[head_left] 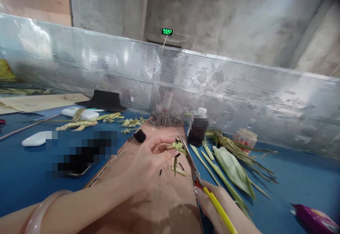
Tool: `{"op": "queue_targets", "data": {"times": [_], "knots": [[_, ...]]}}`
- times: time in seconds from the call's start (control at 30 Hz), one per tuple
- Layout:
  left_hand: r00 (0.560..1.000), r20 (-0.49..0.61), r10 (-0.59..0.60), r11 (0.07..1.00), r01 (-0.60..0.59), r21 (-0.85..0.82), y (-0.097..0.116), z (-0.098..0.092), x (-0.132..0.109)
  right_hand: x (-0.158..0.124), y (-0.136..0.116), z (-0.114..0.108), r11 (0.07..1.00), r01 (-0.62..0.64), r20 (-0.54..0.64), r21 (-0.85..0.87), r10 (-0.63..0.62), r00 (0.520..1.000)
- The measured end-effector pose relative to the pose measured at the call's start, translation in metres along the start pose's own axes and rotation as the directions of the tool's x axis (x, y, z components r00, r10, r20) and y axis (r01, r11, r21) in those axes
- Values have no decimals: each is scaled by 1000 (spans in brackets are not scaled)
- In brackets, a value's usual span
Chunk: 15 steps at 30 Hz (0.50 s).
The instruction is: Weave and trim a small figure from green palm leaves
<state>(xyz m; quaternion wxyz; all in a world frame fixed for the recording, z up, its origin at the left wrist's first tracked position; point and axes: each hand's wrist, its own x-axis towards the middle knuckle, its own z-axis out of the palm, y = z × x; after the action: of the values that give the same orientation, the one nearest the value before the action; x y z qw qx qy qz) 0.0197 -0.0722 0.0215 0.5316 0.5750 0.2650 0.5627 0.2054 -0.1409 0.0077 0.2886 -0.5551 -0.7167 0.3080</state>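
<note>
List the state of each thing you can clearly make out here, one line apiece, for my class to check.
Left hand: pinching the green plant piece
Right hand: gripping the scissors
Scissors: held, blades by the plant piece; opening hard to judge
Plant piece: held over the brown board
Broad leaf: lying on the blue table
Grey cord: heaped
Bracelet: worn
Exit sign: lit green

Made out "EXIT" in glowing green capitals on the lower line of the small dark sign (167,32) up by the concrete wall (233,18), above the perforated screen (225,81), and read the Chinese characters "安全出口", in the same green, on the line directly over it.
</note>
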Motion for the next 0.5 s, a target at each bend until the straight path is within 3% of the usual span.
{"op": "queue_targets", "data": {"times": [0.3, 0.5], "knots": [[999, -4, -35, 999, 35, -9, -2, -1, 0, 1, 4, 4, 999, 4, -33, -38, -5, 999], [1000, 14, -19, 1000, 20, -11, -4, -1, 0, 3, 9, 4, 996, -1, -161, -87, -13, 987]]}}
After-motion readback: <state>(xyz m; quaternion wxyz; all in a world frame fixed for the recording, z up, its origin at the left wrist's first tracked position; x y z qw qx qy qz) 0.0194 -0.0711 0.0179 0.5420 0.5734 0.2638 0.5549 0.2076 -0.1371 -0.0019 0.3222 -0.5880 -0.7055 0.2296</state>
